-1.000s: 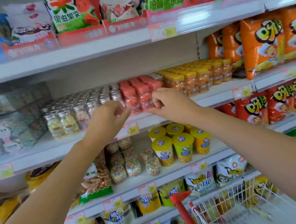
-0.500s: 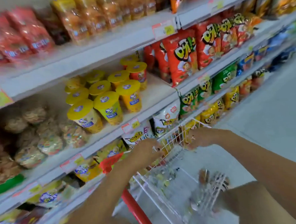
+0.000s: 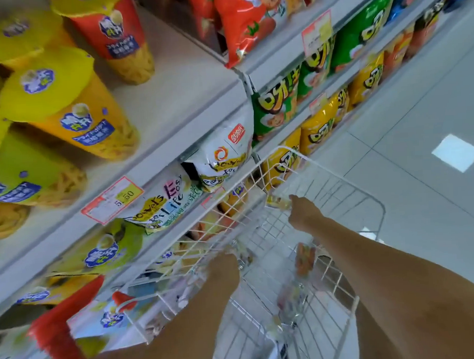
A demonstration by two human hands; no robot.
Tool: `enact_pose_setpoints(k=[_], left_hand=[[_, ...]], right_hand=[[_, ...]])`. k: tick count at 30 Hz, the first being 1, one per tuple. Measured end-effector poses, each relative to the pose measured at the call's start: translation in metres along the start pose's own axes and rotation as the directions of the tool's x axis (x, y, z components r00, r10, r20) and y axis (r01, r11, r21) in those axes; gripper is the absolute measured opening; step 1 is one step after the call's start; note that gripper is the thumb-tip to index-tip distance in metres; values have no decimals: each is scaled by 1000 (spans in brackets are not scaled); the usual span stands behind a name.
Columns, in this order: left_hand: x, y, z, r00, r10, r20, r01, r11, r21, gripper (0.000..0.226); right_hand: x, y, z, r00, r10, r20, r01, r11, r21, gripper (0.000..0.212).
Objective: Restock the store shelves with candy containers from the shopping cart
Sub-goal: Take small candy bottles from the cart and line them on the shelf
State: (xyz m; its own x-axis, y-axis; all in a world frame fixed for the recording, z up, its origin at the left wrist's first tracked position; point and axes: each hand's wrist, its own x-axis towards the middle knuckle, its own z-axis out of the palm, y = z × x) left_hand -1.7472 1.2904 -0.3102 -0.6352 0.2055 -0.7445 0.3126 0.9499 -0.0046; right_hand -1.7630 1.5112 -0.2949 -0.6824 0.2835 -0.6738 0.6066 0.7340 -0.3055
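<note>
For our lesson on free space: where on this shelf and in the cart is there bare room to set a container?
Bare shelf board runs between the yellow-lidded cups and the red snack bags. The cart looks bare in its far right corner. Crowded: the cart's near half, strewn with containers.

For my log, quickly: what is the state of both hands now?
Left hand: cannot be told, blurred.
Right hand: holding a candy container.

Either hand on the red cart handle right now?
No, the left hand and the right hand both reach into the wire basket, away from the red handle.
</note>
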Motion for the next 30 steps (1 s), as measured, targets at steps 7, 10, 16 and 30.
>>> enact_pose_setpoints(k=[7,10,16,30], left_hand=[[28,6,22,992,-99,72,95,993,64,26],[30,6,22,990,-118,77,117,993,13,26],[24,0,6,987,-123,104,137,981,-137,25],[-106,-27,-104,996,74,56,14,476,-879,17]], right_hand=[[35,11,46,993,-5,-115,6,1000,5,47],[39,7,43,985,-14,-172,4,998,-58,39],[28,3,28,977,117,-177,-104,991,82,32],[-97,-31,-49,989,-125,-81,130,461,878,18]])
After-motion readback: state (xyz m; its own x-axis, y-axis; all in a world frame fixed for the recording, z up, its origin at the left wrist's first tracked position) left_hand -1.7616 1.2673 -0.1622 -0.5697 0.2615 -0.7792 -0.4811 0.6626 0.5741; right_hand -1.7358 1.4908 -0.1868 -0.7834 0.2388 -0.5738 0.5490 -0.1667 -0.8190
